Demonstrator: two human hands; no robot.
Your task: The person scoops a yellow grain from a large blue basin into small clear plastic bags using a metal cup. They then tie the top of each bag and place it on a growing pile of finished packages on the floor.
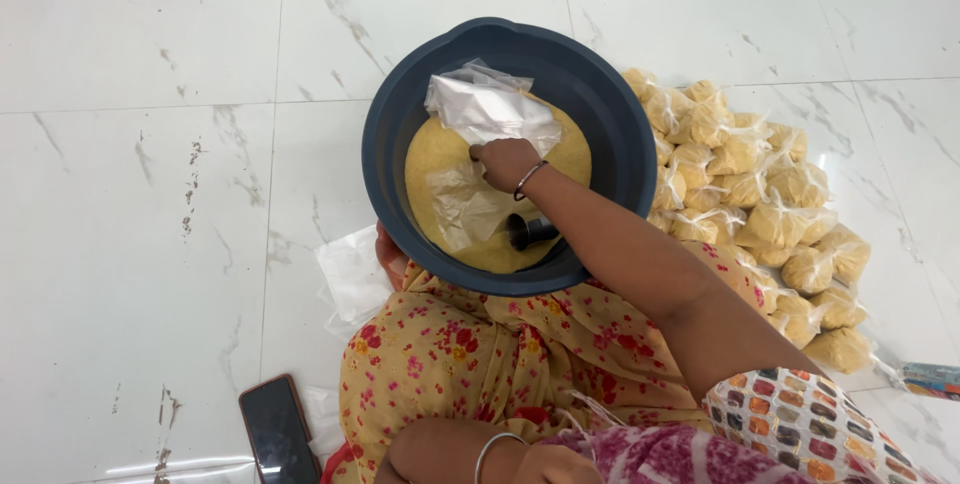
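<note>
A dark blue round tub (600, 114) stands on the floor in front of me, holding yellow powder (432, 159). My right hand (505, 162) reaches into it with fingers closed on a bunch of clear plastic bags (490, 109) that lie over the powder. A further clear bag (465, 209) lies flat on the powder below the hand. A small black scoop (528, 232) sits in the powder near my wrist. My left hand (548, 466) is at the bottom edge by my lap, bangle on the wrist, partly hidden by cloth.
A heap of several filled, tied bags of yellow powder (760, 214) lies on the white marble floor right of the tub. A phone (278, 431) lies on the floor at lower left. White plastic (350, 279) sits beside my knee, left of the tub.
</note>
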